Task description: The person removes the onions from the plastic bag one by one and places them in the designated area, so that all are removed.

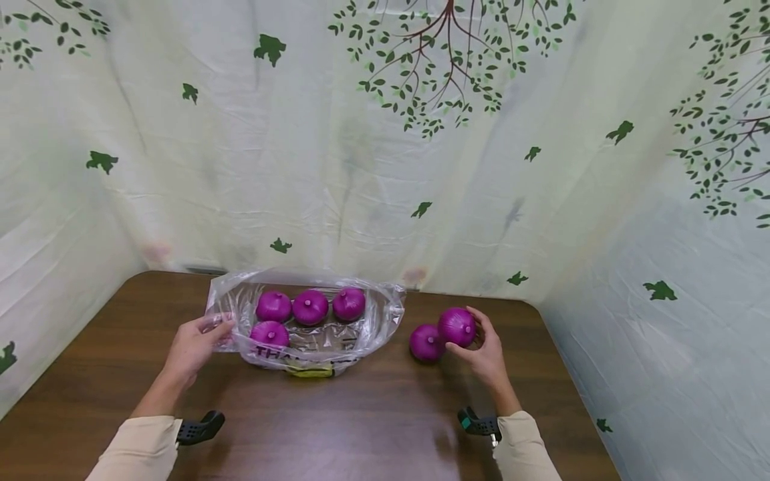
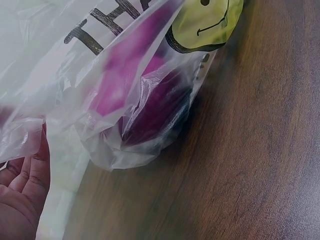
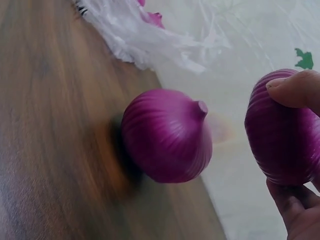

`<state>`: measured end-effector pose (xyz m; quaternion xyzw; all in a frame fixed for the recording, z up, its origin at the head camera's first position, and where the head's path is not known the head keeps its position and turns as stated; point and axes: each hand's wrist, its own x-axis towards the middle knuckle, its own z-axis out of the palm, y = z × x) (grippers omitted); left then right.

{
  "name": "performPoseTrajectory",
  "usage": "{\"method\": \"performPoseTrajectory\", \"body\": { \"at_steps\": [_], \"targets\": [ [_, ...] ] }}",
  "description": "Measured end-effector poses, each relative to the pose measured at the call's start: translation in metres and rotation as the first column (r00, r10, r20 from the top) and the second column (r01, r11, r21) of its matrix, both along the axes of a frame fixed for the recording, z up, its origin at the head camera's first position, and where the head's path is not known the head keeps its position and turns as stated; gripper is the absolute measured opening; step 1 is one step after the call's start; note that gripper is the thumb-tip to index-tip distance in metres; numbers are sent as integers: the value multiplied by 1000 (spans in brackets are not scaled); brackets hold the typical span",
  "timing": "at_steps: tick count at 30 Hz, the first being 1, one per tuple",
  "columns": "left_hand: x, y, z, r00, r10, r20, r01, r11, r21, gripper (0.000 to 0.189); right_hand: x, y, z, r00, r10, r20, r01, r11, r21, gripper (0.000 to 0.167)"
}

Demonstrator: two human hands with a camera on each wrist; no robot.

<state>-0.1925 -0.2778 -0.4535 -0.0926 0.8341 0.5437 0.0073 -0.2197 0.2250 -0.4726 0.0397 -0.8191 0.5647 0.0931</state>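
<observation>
A clear plastic bag [image 1: 385, 327] with black lettering and a yellow smiley print lies with its mouth spread on the table. Inside it sit several purple onions [image 1: 310, 307]. My left hand [image 1: 195, 347] pinches the bag's left edge; in the left wrist view the film [image 2: 22, 137] passes between thumb and fingers. On the right, my right hand [image 1: 486, 351] grips one purple onion [image 1: 456, 327] between thumb and fingers, held above the table. Another onion [image 1: 426, 343] rests on the wood just left of it, its stem end showing in the right wrist view [image 3: 167, 135].
The brown wooden table [image 1: 373, 427] ends at a pale curtain [image 1: 228, 167] printed with leaves and branches, which hangs behind it and on both sides. A dark wrist strap [image 1: 201, 428] sits on the left wrist, another [image 1: 478, 422] on the right.
</observation>
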Motion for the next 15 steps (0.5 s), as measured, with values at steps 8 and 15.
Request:
{"method": "performPoseTrajectory", "body": {
  "at_steps": [8,15],
  "targets": [
    [-1,1,0,1000,8,-15,-7,1000,25,54,3,1,-6,999,-35,-12,36,999,12,81],
    [1,1,3,1000,9,24,-9,1000,-4,58,4,6,-11,996,-90,-28,90,996,-4,83]
  ]
}}
